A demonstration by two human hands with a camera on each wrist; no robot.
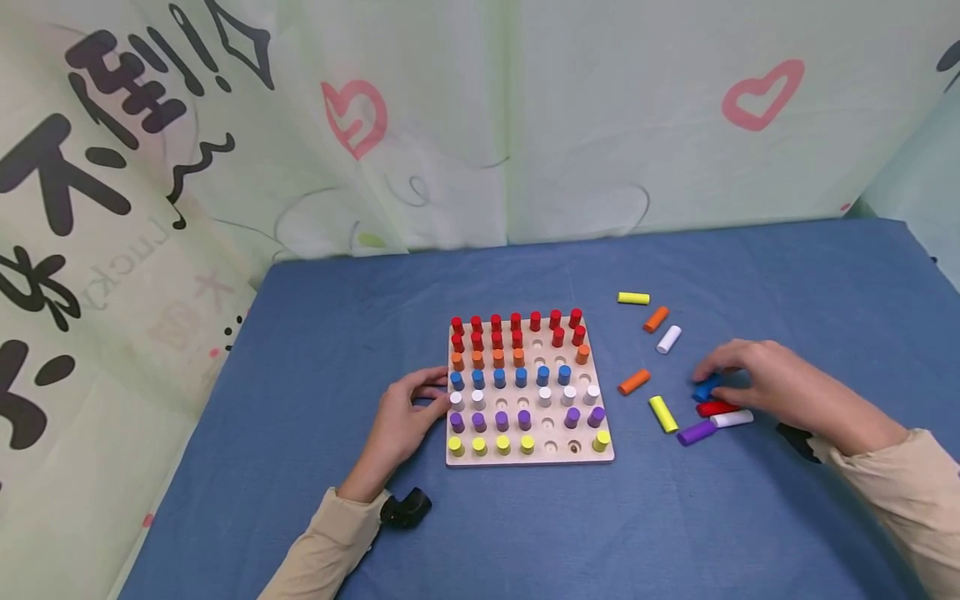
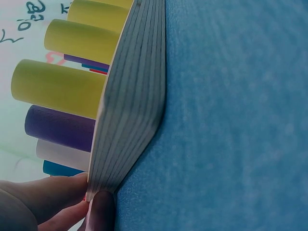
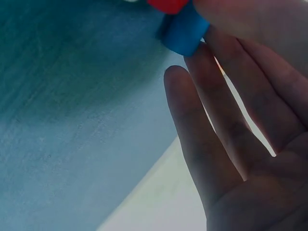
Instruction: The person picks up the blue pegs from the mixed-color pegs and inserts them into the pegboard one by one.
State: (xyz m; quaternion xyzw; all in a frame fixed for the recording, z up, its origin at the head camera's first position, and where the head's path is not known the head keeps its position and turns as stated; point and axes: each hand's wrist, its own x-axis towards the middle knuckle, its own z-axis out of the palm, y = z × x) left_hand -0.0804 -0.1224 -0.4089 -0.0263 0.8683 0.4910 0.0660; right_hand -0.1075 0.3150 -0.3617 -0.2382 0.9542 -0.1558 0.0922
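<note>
A wooden pegboard (image 1: 525, 461) stands in the middle of the cloth, with rows of red, orange, blue, white, purple and yellow pegs upright in it and several holes bare. My left hand (image 1: 397, 425) holds the board's left edge; in the left wrist view the fingertips meet its corner (image 2: 127, 113). To the right of the board, my right hand (image 1: 783, 387) pinches a blue peg (image 1: 705, 389) between thumb and fingers. Just below that peg lie a red peg (image 1: 716, 408), a white peg (image 1: 735, 418) and a purple peg (image 1: 697, 432).
Between board and right hand lie a yellow peg (image 1: 663, 414) and an orange peg (image 1: 634, 382). Farther back are another white peg (image 1: 669, 339), orange peg (image 1: 656, 319) and yellow peg (image 1: 633, 297). Blue cloth (image 1: 337, 333) covers the table; a printed curtain (image 1: 570, 125) hangs behind.
</note>
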